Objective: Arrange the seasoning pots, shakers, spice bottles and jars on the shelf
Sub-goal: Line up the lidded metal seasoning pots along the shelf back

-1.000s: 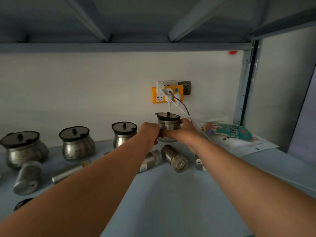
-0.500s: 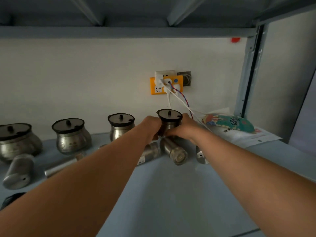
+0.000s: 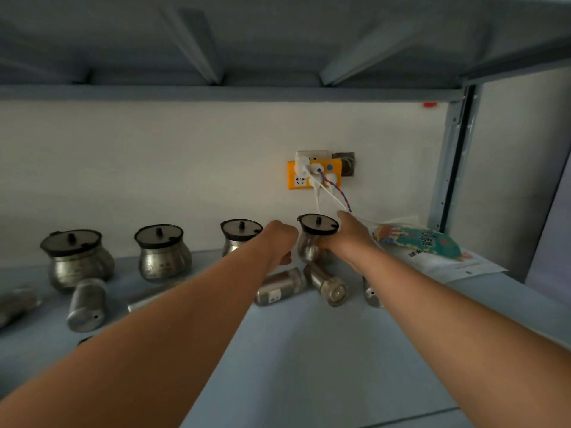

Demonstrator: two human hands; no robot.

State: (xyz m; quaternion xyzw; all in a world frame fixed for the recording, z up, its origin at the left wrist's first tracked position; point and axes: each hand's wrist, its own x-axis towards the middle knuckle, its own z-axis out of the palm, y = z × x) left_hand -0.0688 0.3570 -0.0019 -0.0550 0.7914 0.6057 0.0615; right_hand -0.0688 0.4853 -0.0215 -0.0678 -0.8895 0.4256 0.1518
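text: none legible | packet [image 3: 423, 242]: printed characters, too blurred | lying shaker [image 3: 279, 287] label: unreadable

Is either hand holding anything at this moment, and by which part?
The right hand grips the rightmost seasoning pot round its steel belly, just below the lid. The left hand is curled beside the pot and appears to hold nothing.

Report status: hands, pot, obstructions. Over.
Right hand grips round steel seasoning pot with dark lid. Left hand curled beside it, contact unclear. Steel shakers lying just in front.
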